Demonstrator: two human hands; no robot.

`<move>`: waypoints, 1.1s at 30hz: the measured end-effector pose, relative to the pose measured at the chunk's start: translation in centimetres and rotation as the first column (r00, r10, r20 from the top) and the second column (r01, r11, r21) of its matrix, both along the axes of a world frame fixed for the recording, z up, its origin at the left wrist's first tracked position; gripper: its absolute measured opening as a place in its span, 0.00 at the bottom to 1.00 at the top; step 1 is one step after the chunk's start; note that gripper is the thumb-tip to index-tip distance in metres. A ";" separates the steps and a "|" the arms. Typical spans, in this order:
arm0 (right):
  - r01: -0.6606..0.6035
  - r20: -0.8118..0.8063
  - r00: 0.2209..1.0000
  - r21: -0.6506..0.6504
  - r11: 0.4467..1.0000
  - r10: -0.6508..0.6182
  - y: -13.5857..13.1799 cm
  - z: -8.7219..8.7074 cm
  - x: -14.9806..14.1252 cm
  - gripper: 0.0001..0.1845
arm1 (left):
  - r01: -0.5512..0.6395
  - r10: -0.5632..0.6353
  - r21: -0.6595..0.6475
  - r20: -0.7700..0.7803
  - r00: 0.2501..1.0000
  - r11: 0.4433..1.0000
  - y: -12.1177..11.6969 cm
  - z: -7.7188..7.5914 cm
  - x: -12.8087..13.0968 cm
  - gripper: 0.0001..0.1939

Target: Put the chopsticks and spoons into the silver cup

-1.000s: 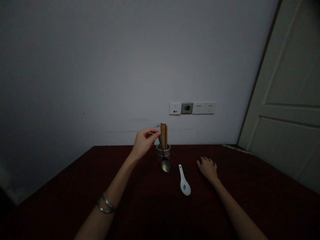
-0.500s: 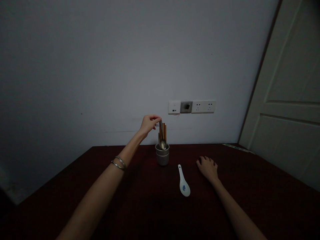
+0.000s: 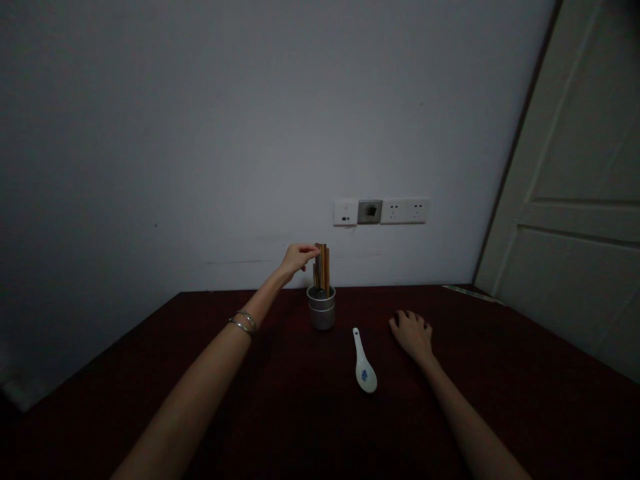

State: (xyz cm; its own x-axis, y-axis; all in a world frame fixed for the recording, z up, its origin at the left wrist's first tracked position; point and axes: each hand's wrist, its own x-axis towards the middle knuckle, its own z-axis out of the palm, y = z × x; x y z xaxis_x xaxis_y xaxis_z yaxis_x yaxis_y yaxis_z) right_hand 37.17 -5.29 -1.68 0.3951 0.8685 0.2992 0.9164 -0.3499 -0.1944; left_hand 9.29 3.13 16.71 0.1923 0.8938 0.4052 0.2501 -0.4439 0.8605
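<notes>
My left hand (image 3: 299, 257) pinches the upper end of a metal spoon (image 3: 318, 267), whose bowl is down inside the grey metal cup (image 3: 321, 313). Several wooden chopsticks (image 3: 327, 270) stand upright in the same cup, right beside the spoon's handle. A white ceramic spoon (image 3: 365, 373) with a blue mark lies on the table in front of the cup, its handle pointing away from me. To the right of it, my right hand (image 3: 413, 333) rests palm down on the tabletop, fingers apart, holding nothing.
The dark red table (image 3: 300, 413) meets a grey wall (image 3: 250, 133) at its far edge. Sockets and switches (image 3: 393, 211) are set in the wall above. A flat, thin strip (image 3: 473, 294) lies at the back right corner, near a panelled door (image 3: 580, 200).
My left hand lifted the metal spoon from in front of the cup, then lowered it bowl first among the chopsticks. My right hand and the white spoon stayed where they were.
</notes>
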 end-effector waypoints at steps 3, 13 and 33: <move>-0.005 0.005 1.000 0.009 1.000 0.005 0.0 0.0 0.0 0.22 | -0.017 0.017 -0.007 -0.024 1.000 1.000 0.7 -1.2 0.0 0.12; -0.005 0.006 1.000 0.016 1.000 0.005 -0.2 0.1 -0.1 0.23 | -0.041 0.033 -0.077 -0.102 0.994 0.996 1.6 -3.3 -0.1 0.11; -0.007 0.002 1.000 0.010 1.000 0.007 -0.1 0.2 -0.1 0.22 | -0.029 0.018 -0.080 -0.138 0.990 0.996 0.7 -4.8 0.1 0.09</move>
